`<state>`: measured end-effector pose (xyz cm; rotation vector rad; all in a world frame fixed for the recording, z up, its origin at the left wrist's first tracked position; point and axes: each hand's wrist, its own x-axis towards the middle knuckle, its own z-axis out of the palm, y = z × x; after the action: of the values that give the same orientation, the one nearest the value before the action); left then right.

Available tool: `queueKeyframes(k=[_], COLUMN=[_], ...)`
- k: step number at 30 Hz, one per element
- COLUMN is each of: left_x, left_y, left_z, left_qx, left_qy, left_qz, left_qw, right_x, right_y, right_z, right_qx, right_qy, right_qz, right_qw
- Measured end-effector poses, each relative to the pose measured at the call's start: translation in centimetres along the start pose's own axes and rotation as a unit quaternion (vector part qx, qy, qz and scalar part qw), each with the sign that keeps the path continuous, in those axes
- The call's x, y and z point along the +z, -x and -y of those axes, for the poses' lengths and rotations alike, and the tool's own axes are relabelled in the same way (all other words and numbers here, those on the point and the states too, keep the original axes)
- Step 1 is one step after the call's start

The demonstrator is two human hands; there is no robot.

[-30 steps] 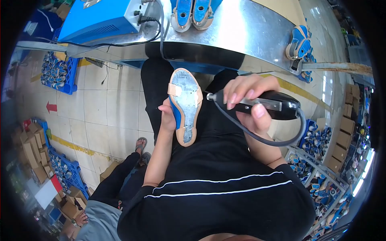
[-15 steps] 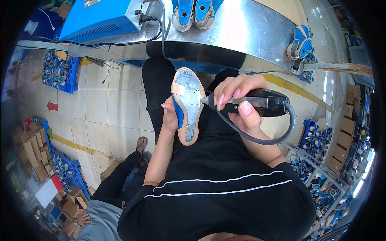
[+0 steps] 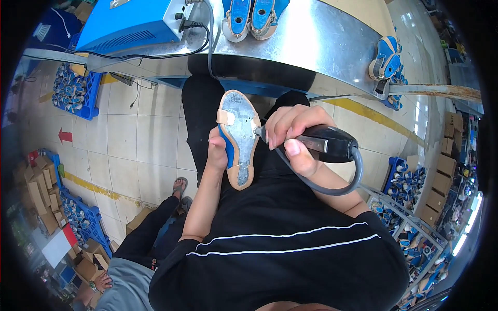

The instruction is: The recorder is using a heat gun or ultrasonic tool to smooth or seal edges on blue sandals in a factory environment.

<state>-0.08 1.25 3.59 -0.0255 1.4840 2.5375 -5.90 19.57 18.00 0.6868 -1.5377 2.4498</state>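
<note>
We look down at our own lap, where our left hand (image 3: 217,150) holds a shoe (image 3: 237,137) bottom side up, toe pointing away from us. Its fingers are wrapped around the shoe's left edge, gripping it. The shoe shows a grey insole board with a tan rim, a blue side and a tan strap across the forepart.

Just right of the shoe, our right hand (image 3: 290,137) is closed around a black handheld tool (image 3: 324,142). The tool's metal tip (image 3: 258,131) touches the shoe's right edge near the strap. A grey hose (image 3: 332,185) loops from the tool's rear, curving down and back toward the shoe.

Beyond the shoe lies a steel worktop (image 3: 311,36). On it, above and left of the shoe, stands a blue machine (image 3: 135,23) with a black cable. Directly above the shoe sits a pair of blue-lined shoes (image 3: 249,15). More blue shoes (image 3: 386,57) hang at the worktop's right end.

Left of the shoe, on the tiled floor, blue crates (image 3: 72,93) hold more shoes. Below and left of the shoe, another person's sandalled foot (image 3: 180,185) rests on the floor.
</note>
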Motion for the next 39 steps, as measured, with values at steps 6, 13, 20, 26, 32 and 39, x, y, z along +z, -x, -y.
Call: queueKeyframes(k=[6, 13, 20, 26, 32, 39], left_x=[-0.5, 0.8, 1.1, 1.6, 0.8, 0.5], left_y=[-0.2, -0.5, -0.7, -0.2, 0.0, -0.6], left_z=[0.4, -0.4, -0.7, -0.9, -0.9, 0.5], left_qx=[-0.004, -0.052, -0.1, -0.104, -0.094, -0.092], left_qy=[0.045, 0.081, 0.075, 0.061, -0.029, -0.082], left_qz=[0.011, -0.046, -0.076, -0.121, -0.121, -0.135], left_qw=[0.999, 0.994, 0.989, 0.985, 0.988, 0.983], right_x=[-1.0, -3.7, -2.7, -0.3, 1.0, 1.2], right_y=[-0.2, -0.9, 0.9, 3.9, 4.2, 4.7], right_z=[-0.4, 0.1, 4.4, 2.0, 2.1, 0.4], right_qx=[-0.001, -0.022, 0.037, 0.056, 0.096, 0.027], right_qy=[0.029, -0.057, -0.102, -0.116, -0.073, -0.054], right_qz=[0.066, -0.09, 0.167, 0.165, 0.104, 0.128], right_qw=[0.997, 0.994, 0.98, 0.978, 0.987, 0.99])
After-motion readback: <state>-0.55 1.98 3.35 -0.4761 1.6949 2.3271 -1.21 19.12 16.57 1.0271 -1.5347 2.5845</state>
